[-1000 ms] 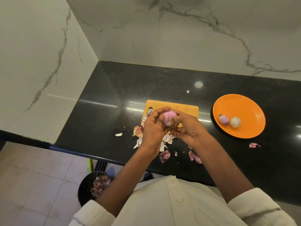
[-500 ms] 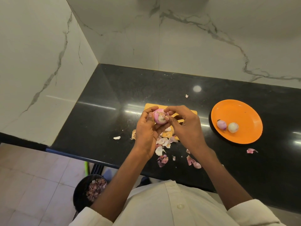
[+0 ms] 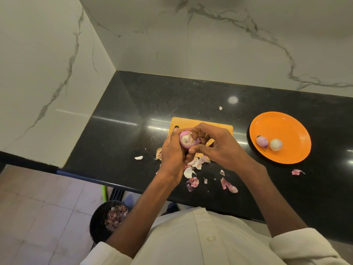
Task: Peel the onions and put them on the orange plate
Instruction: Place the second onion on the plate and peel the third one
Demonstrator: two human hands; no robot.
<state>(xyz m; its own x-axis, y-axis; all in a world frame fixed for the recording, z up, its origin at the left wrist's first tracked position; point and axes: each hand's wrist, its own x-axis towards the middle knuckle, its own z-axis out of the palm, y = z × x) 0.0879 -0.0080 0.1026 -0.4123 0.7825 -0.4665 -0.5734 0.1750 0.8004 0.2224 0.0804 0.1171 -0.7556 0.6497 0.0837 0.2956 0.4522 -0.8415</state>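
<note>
I hold a pink onion point(image 3: 186, 140) in both hands above the yellow cutting board point(image 3: 191, 122), its pale root end facing me. My left hand point(image 3: 172, 152) cups it from the left. My right hand point(image 3: 215, 144) pinches it from the right, fingertips on its top and thumb under it. On the orange plate point(image 3: 286, 129) at the right lie two peeled onions, one purple point(image 3: 261, 140) and one whitish point(image 3: 275, 144), side by side and touching.
Loose onion skins point(image 3: 193, 169) litter the black counter point(image 3: 133, 111) under my hands, with one scrap point(image 3: 297, 171) below the plate. A black bin point(image 3: 107, 220) with skins in it stands on the floor at the counter's front edge. Marble walls close the left and back.
The onion has turned in my hands so its pale root end faces me. My right fingers have shifted onto its top. The camera view has drifted slightly.
</note>
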